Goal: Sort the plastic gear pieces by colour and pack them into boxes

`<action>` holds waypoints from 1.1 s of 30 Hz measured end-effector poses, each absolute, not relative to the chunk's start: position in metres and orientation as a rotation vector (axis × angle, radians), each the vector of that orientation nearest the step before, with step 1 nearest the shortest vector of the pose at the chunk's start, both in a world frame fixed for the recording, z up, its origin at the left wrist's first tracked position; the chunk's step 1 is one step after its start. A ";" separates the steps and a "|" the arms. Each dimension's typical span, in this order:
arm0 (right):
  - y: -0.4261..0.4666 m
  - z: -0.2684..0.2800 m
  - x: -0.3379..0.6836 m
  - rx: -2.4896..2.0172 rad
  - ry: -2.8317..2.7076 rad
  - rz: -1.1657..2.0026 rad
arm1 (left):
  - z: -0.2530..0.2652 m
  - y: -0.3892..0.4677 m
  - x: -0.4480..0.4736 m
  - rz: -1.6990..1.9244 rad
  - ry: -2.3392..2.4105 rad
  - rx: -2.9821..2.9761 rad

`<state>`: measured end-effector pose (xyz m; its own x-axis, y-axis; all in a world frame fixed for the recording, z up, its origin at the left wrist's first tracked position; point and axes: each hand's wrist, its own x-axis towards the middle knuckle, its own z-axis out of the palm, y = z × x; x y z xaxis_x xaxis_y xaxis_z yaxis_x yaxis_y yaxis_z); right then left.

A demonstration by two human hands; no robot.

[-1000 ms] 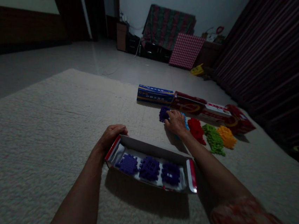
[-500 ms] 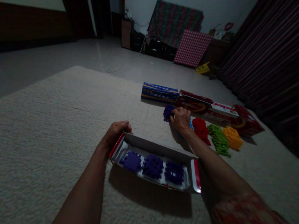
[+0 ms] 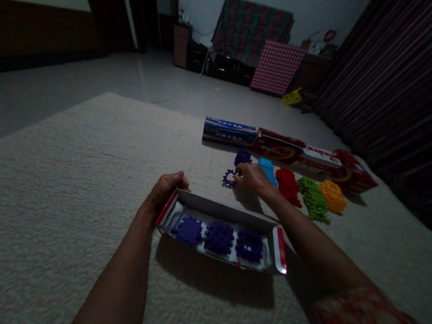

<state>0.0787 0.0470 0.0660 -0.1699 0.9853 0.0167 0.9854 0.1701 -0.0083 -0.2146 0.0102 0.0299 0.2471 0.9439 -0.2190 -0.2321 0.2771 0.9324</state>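
My left hand (image 3: 168, 186) is closed on the far left corner of an open box (image 3: 220, 209) with red ends, tilted toward me. Inside, purple toothed building pieces (image 3: 218, 237) lie in three groups on white lining. Between the fingertips of my right hand (image 3: 253, 177) is a purple open-centred building piece (image 3: 229, 178), held beyond the box near the mat. Just behind it sits a small pile of purple pieces (image 3: 243, 156). My right fingertips are partly hidden by the hand itself.
Piles of blue pieces (image 3: 267, 170), red pieces (image 3: 288, 187), green pieces (image 3: 314, 200) and orange pieces (image 3: 333, 196) run rightward. Behind them stand a blue carton (image 3: 228, 132) and dark red cartons (image 3: 279, 145). Everything rests on a pale textured mat (image 3: 86, 159); a striped curtain (image 3: 375, 65) hangs at right.
My right hand has drawn back left and nearer from the purple pile, now with one purple piece in its fingers. The blue pile has come into fuller view. My left hand stays on the box.
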 end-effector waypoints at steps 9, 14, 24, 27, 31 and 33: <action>0.047 0.061 0.081 -1.823 -2.569 0.234 | 0.029 0.011 -0.216 0.973 0.967 0.925; 0.048 0.060 0.077 -1.769 -2.641 0.262 | 0.027 0.009 -0.215 1.010 0.957 0.946; 0.000 0.116 0.083 -1.447 -2.490 0.171 | 0.027 0.007 -0.215 1.022 0.964 0.997; -0.035 0.135 0.064 -1.178 -2.506 0.271 | 0.027 0.007 -0.216 1.011 0.981 1.009; -0.072 0.145 0.026 -0.991 -2.637 0.495 | 0.026 0.009 -0.217 1.001 0.983 1.062; -0.081 0.142 0.010 -1.012 -2.719 0.548 | 0.025 0.010 -0.217 1.009 0.978 1.063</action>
<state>0.0100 -0.0808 0.1425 -0.7493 0.6606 0.0472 0.5908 0.6990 -0.4030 -0.2169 0.0103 0.0251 0.2430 0.9608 -0.1338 -0.1639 0.1766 0.9705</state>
